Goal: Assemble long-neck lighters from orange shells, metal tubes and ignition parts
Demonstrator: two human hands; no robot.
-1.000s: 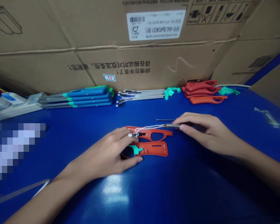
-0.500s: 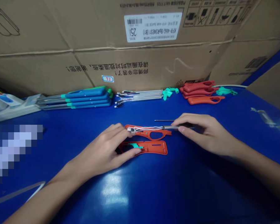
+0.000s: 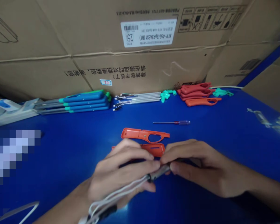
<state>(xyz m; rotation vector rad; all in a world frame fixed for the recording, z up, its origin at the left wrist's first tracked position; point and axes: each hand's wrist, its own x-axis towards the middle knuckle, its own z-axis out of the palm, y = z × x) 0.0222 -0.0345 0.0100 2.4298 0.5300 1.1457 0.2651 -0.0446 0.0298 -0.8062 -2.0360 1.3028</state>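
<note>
A grey metal tube with white wires trailing from its left end is held close in front of me. My right hand pinches the tube from the right. The fingers of my left hand close around its left part, and the wires run across that hand toward a black piece and a white plug. Beyond my hands lies an orange handle half, open side up. A second orange half is mostly hidden behind my left hand.
A screwdriver lies past the orange halves. Along the cardboard box are blue-handled lighters, wired metal tubes, green plastic pieces and red-orange handles. A power strip stands at left.
The wired tube has come toward me and turned aslant. My left hand has left the lower orange half and closed on the tube. The screwdriver's handle now shows.
</note>
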